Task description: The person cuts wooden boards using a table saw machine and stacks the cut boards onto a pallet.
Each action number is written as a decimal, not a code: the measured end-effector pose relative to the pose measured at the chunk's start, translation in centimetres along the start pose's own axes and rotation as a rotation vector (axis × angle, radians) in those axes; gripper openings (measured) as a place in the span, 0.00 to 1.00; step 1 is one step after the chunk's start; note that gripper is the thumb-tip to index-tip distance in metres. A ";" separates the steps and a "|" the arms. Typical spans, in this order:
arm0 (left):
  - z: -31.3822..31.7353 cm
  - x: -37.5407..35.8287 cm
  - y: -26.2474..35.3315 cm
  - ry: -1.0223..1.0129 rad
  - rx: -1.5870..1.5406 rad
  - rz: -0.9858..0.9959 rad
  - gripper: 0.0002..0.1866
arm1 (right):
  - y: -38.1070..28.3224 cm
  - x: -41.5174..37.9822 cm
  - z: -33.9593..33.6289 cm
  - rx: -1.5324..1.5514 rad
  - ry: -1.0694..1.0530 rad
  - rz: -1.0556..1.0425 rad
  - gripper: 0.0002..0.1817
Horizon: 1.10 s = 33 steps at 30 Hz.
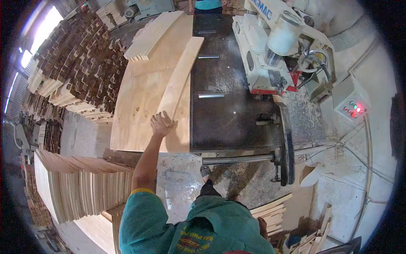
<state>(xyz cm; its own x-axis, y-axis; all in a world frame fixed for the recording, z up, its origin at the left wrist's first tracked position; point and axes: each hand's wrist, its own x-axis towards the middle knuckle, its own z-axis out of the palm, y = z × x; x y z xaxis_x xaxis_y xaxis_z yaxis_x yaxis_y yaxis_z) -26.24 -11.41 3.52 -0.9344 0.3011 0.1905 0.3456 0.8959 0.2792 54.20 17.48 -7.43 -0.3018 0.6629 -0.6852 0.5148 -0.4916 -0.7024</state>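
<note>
My left hand (162, 124) grips the near end of a long, pale wooden board (181, 76), its fingers bent over the end. The board lies lengthwise on a plywood-topped table (127, 122), with its far end by the border of the dark machine bed (218, 127). Farther back on the plywood rests a stack of similar boards (154, 36), apart from my hand. On my right side only a small dark patch shows beside my green shirt; my right hand cannot be made out.
At right stands a white machine (262, 55) over the dark bed, with a metal rail (239, 160) along the front. A control box (353, 106) has lit red buttons. Stacked boards (84, 190) and piled timber (80, 63) fill the left. Another person (207, 5) stands at the far end.
</note>
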 end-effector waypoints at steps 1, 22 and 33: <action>-0.2 0.7 -0.6 -0.028 0.054 0.011 0.53 | -0.2 0.8 0.4 -0.033 -0.034 -0.065 0.14; 1.1 -31.2 22.5 -0.148 -0.316 0.083 0.49 | -16.7 6.0 17.3 0.033 -0.633 -0.166 0.23; 2.8 -26.9 25.5 -0.234 -0.569 -0.141 0.44 | -15.6 3.4 8.0 0.212 -0.296 -0.373 0.27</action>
<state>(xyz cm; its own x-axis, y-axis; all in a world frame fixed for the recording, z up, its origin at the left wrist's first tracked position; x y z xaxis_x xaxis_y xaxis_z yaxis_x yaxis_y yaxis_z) 7.49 4.27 2.85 -0.9462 0.3142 -0.0772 0.1499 0.6372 0.7560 38.71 22.87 -0.37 -0.6638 0.6416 -0.3843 0.1643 -0.3763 -0.9118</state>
